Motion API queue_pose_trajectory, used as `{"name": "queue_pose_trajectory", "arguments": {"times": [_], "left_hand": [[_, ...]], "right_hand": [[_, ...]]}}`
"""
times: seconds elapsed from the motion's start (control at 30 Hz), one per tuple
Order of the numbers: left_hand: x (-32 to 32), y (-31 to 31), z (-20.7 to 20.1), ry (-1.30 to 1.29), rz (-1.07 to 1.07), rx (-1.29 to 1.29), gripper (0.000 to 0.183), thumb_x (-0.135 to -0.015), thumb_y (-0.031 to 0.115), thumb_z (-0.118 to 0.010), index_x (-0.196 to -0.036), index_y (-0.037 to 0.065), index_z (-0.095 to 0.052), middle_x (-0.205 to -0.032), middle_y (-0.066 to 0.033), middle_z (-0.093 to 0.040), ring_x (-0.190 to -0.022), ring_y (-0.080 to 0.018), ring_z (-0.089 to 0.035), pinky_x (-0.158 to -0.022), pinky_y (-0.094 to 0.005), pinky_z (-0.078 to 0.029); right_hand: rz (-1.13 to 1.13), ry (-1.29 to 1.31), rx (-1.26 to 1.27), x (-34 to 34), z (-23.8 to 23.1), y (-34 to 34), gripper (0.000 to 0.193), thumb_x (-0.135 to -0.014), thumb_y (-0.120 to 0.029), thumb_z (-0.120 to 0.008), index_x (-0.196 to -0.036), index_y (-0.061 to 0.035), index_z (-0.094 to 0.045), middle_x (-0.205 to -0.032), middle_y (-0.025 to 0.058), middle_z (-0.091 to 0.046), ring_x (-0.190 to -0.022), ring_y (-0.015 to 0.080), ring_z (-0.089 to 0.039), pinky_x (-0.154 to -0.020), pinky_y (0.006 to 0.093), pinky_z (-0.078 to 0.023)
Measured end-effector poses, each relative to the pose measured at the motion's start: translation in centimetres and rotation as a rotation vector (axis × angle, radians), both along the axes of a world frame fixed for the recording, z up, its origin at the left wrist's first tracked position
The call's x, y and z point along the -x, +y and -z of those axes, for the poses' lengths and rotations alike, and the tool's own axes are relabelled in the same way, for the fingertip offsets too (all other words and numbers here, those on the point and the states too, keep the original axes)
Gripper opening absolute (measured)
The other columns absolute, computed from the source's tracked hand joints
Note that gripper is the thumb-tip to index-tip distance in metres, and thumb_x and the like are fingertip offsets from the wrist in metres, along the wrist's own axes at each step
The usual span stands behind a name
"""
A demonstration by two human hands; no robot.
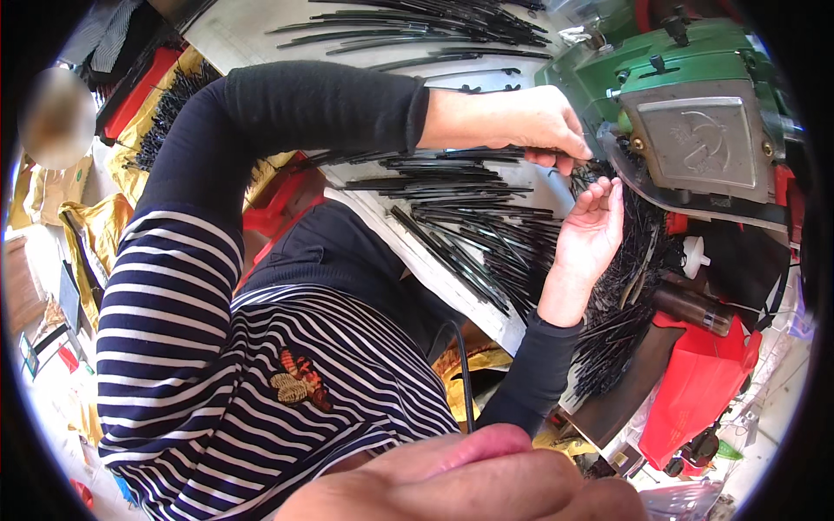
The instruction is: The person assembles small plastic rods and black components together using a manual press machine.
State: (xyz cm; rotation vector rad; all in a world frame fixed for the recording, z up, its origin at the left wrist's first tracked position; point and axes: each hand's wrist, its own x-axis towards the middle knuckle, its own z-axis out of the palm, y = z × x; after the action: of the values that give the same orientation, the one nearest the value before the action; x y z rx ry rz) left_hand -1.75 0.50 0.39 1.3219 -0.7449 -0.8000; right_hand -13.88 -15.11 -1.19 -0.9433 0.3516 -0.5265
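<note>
My left hand reaches in from the left in a dark sleeve, beside the green machine with its grey metal front plate. Its thumb and fingers are pinched together at the machine's edge; what they hold is too small to make out. Just below it is my right hand, palm turned up and fingers loosely bent. Nothing shows in its palm, though the fingertips are close to the left hand's. Several thin black strips lie on the pale tabletop beside both hands.
More black strips lie along the tabletop's far side. A tangled dark heap fills the space below the machine. At the lower right hangs a red bag, near a brown cylindrical container. Yellow sacks stand at the left.
</note>
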Motion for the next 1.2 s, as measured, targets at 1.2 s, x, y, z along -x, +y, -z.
{"name": "queue_pose_trajectory", "arguments": {"times": [1.2], "left_hand": [[-3.5,5.2,-2.3,-0.907,-0.089,-0.108,0.023,-0.08,0.018,-0.061,-0.084,-0.004,-0.065,-0.067,-0.0134,-0.064,-0.055,-0.021,-0.061,-0.056,-0.03,-0.048]], "right_hand": [[-0.523,0.361,0.503,-0.2,-2.0,2.5,0.026,-0.089,-0.018,-0.054,-0.105,0.0029,-0.058,-0.076,0.0079,-0.061,-0.051,0.0094,-0.056,-0.046,0.0196,-0.044]]}}
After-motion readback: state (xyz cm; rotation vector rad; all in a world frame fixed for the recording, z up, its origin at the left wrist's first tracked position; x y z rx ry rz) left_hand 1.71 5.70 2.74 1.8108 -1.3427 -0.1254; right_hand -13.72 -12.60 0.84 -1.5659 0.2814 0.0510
